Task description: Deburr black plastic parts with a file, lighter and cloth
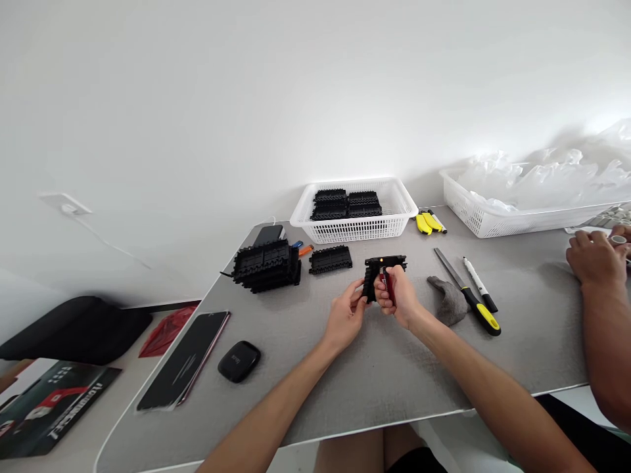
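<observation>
My left hand (346,316) grips a black ribbed plastic part (369,279) by its lower left edge, tilted up off the table. In my right hand (400,299) is a red lighter (387,286), held against the front of that part. A small orange flame (381,260) shows at the lighter's top, close to the part's upper edge. My fingers and the lighter hide much of the part's face. Similar black parts lie to the left: a single one (330,260) and a stack (266,265).
Behind stands a white basket (355,230) holding more black parts. To the right lie a grey cloth (451,302), a file (468,292), a marker (480,284) and yellow-handled tools (428,223). A co-worker's hand (596,256) is at far right; a phone (185,361) and black case (239,361) lie left.
</observation>
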Demonstrator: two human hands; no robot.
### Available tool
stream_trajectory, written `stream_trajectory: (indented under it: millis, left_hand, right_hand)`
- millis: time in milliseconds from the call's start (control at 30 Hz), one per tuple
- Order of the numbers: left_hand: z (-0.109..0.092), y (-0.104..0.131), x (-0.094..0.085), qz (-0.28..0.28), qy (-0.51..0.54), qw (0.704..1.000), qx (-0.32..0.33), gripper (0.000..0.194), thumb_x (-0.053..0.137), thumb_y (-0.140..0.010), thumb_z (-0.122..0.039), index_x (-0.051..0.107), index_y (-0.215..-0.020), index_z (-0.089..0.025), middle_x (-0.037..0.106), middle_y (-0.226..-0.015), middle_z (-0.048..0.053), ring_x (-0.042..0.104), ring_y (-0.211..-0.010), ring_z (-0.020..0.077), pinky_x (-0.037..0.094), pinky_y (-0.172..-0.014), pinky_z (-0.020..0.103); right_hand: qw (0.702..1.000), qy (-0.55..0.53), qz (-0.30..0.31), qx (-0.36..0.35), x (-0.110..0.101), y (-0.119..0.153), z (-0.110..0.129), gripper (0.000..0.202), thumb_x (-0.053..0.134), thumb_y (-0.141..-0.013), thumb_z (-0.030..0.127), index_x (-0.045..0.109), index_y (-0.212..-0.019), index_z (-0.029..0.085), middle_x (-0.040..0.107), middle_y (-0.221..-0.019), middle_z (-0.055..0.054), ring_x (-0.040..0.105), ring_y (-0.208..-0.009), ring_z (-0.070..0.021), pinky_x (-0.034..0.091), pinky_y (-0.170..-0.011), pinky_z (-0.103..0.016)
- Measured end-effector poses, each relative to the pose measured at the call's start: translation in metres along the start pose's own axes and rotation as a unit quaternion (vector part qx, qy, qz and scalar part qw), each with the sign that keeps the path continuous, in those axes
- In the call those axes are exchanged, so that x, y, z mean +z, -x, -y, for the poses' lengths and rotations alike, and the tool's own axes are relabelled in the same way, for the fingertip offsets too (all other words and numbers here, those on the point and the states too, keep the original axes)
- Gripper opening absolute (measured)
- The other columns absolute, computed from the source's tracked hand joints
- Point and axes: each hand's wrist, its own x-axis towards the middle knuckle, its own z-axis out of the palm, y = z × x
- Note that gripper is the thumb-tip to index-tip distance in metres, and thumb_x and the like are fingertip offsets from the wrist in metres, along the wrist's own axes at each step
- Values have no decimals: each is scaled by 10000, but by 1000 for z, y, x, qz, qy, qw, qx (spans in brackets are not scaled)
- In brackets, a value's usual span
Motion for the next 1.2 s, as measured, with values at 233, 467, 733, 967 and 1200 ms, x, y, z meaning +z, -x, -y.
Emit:
stream_trajectory:
  millis: [233,467,733,967,1200]
  left_hand:
    - [-2,-1,-1,-20,17,1000,-12,523,528,-893,-448,493,-1317,-144,728,-1032,127,704,-899,255,564,-829,410]
    - [-6,-2,0,-20,102,993,-53,501,605,-848,-398,513,-1281,-163,735,-971,93,696,-909,244,560,-866,431]
    - [-3,-10,-12,-108,320,920,-197,478,720,-745,-188,509,-1173,-163,703,-821,31,686,-728,154,574,-859,434]
    - [0,-13,-11,-119,342,919,-158,575,808,-618,-174,547,-1130,-193,711,-1021,63,678,-963,209,510,-949,424]
    - [-5,-7,-7,-52,272,951,-134,624,844,-607,-261,600,-1177,-188,625,-1272,120,572,-1181,289,495,-966,437]
  right_hand:
    - [996,-87,-19,-25,2,3,2,277,362,-801,428,378,-633,208,303,-511,70,205,-405,-64,130,-356,-178]
    - [993,-100,-4,-66,5,8,2,402,412,-833,566,395,-653,207,310,-543,61,242,-439,-71,187,-379,-183]
    - [884,242,-229,-328,-13,-3,4,307,668,-718,461,533,-824,206,438,-678,40,407,-606,-112,347,-558,-244]
    - [947,223,-133,-187,-26,-26,-12,451,664,-711,533,595,-969,170,386,-609,69,372,-524,-94,300,-484,-236]
    - [975,101,-103,-168,-28,-28,-5,407,756,-611,406,574,-888,170,388,-560,94,326,-478,-56,264,-439,-195]
